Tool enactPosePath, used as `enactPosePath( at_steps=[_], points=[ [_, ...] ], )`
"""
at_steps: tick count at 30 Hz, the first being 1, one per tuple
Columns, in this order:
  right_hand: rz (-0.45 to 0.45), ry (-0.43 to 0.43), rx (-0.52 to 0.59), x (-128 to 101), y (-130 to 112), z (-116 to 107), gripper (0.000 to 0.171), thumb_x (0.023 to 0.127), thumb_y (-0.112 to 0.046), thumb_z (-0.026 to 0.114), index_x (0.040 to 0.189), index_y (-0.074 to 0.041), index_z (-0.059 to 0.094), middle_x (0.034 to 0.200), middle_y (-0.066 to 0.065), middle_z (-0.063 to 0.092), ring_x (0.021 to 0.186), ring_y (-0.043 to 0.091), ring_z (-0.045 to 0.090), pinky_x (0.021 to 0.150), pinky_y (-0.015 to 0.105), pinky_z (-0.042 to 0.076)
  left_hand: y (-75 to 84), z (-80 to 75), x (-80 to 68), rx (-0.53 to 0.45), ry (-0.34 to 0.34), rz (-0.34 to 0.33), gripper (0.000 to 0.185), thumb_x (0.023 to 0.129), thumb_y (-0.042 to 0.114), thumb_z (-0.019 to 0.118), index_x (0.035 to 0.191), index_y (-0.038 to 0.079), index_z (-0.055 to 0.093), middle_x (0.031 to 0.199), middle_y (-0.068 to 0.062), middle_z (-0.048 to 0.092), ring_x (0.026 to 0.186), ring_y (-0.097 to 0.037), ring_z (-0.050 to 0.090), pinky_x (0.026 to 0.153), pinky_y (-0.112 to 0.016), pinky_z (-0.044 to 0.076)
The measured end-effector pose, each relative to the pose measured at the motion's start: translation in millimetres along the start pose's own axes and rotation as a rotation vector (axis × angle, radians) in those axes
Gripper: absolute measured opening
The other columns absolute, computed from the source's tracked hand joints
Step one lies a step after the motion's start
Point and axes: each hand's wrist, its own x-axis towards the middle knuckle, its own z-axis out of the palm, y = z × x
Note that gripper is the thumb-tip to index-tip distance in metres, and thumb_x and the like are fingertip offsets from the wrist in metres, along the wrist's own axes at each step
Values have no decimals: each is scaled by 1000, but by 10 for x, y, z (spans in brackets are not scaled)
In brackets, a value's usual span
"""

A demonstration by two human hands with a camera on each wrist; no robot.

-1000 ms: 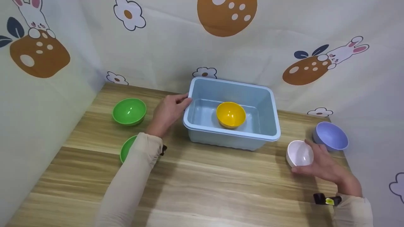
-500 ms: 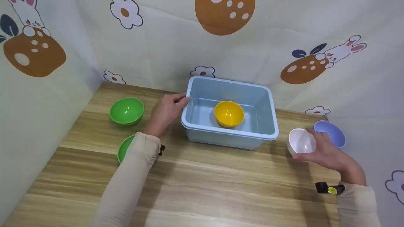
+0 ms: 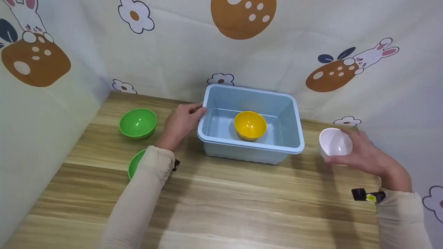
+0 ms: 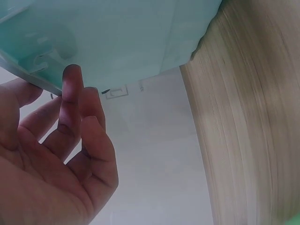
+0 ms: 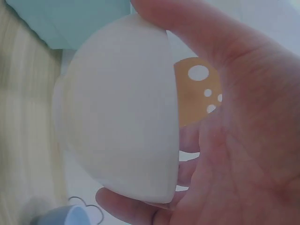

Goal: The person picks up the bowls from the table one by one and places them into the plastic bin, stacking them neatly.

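My right hand (image 3: 367, 155) grips a small white bowl (image 3: 334, 142) by its rim, thumb on one side and fingers on the other. In the right wrist view the white bowl (image 5: 122, 108) hangs over the table. At the left end of a light blue plastic tub (image 3: 249, 147), my left hand (image 3: 180, 124) pinches the rim. The left wrist view has the thumb and fingers of that hand (image 4: 61, 150) on either side of the tub's rim (image 4: 35, 80). Inside the tub a yellow bowl (image 3: 250, 125) sits upright on the bottom.
Two green bowls stand on the left: one farther back (image 3: 138, 123), the other green bowl (image 3: 135, 164) partly under my left sleeve. A blue-purple bowl (image 5: 65, 216) is mostly hidden behind my right hand in the head view. Patterned cloth (image 3: 173, 52) walls the wooden table's (image 3: 221, 200) back and sides.
The right hand has lifted the white bowl off the table and moved it farther back, now covering most of the blue-purple bowl. My left hand stays on the tub's rim.
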Motion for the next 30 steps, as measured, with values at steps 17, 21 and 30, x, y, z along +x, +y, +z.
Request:
enactPosePath(
  at_steps=[17,21,30],
  points=[
    [20,-20,-51,114,-289,-391,117,82,-56,79,159,4,15,145,35,28,116,48,42,89,63,51,5,-6,17,18,2,5,50,101,50,58,147,31,55,147,0,61,117,-19,63,104,-40,53],
    [17,-22,-47,138,-342,-445,117,83,-57,78,160,2,13,147,35,26,118,49,40,93,70,48,17,-6,12,7,-6,-20,50,101,49,59,147,32,55,147,1,61,118,-19,63,106,-41,53],
    [0,10,-21,195,-457,-625,114,85,-52,77,163,-3,9,151,35,22,123,51,37,92,73,47,36,-3,-1,6,-12,-27,50,101,48,59,148,32,54,146,1,62,117,-19,63,103,-40,55]
  ],
)
